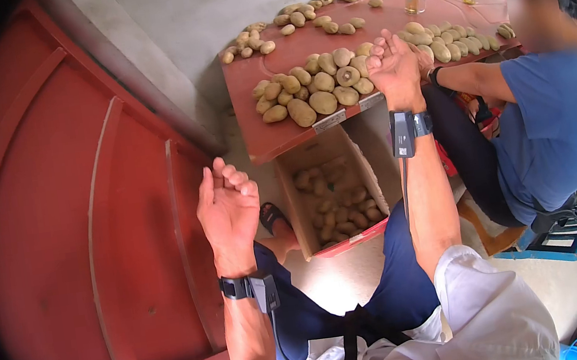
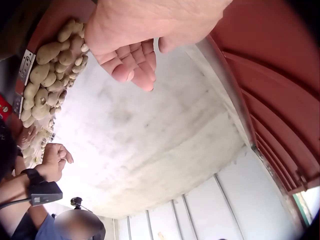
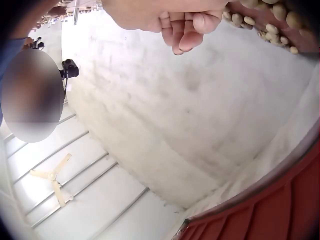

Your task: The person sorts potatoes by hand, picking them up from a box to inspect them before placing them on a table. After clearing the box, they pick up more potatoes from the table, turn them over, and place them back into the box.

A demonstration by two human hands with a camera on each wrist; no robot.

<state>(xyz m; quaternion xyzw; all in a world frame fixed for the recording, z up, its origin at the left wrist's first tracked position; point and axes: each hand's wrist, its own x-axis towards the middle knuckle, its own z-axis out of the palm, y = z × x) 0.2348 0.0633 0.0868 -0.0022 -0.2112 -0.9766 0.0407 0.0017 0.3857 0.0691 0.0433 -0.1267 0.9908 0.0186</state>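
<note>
My left hand [image 1: 228,206] is raised palm up beside the red panel, its fingers loosely bent and holding nothing. In the left wrist view the same hand [image 2: 145,35] has bare fingers before the pale wall. My right hand [image 1: 394,68] is lifted in front of the table's near edge, fingers relaxed, with no object in it. It overlaps the pile of potatoes [image 1: 323,82] in the head view. The right wrist view shows that hand [image 3: 175,17] with fingers partly curled and nothing gripped. Below, between the knees, stands a cardboard box [image 1: 366,162] with potatoes [image 1: 340,209] inside.
A red table [image 1: 252,123] carries more potatoes [image 1: 248,42] at the back and a glass mug [image 1: 412,0]. Another person [image 1: 549,109] in a blue shirt sits close on the right. A large red panel [image 1: 147,271] stands on the left.
</note>
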